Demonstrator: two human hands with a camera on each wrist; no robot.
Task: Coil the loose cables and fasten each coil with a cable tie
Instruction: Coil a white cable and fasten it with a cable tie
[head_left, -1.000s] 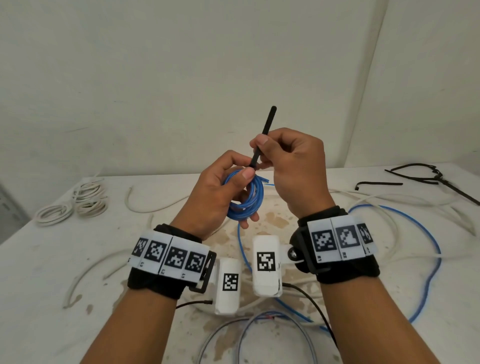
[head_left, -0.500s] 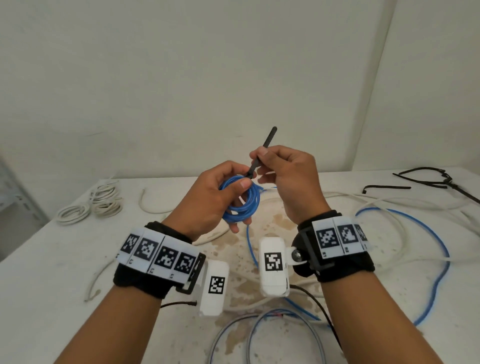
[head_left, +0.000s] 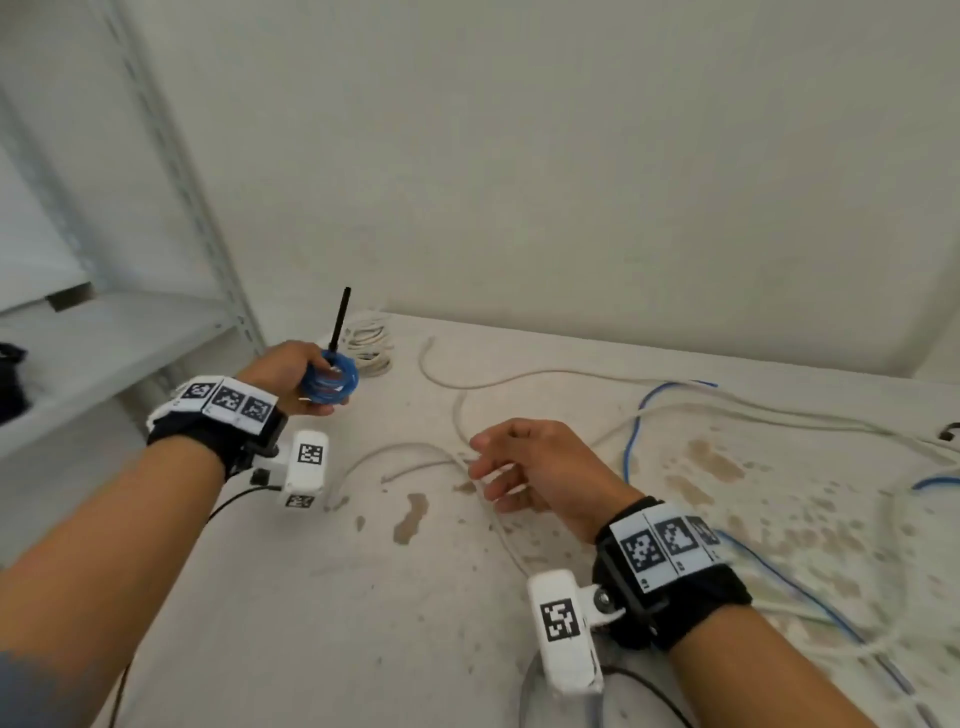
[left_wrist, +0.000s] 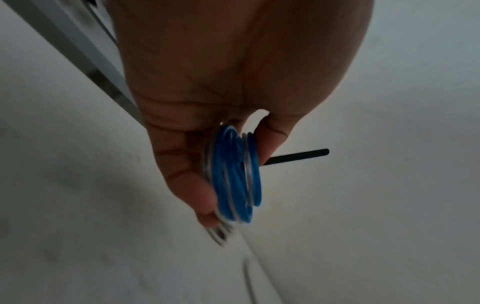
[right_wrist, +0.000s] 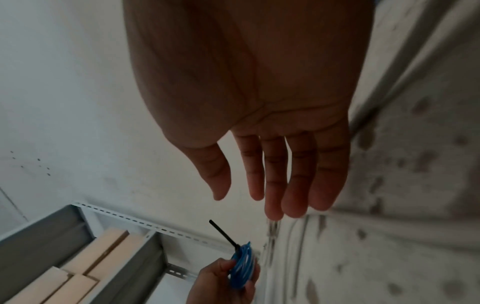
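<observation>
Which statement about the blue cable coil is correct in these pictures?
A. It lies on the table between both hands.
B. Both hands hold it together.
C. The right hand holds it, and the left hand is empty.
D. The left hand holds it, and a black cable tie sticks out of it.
D: the left hand grips the blue cable coil with the black cable tie sticking up from it, while the right hand is open and empty.

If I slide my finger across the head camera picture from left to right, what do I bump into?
Metal shelf rack → left hand → blue cable coil with the black cable tie sticking up → right hand → loose blue cable.
</observation>
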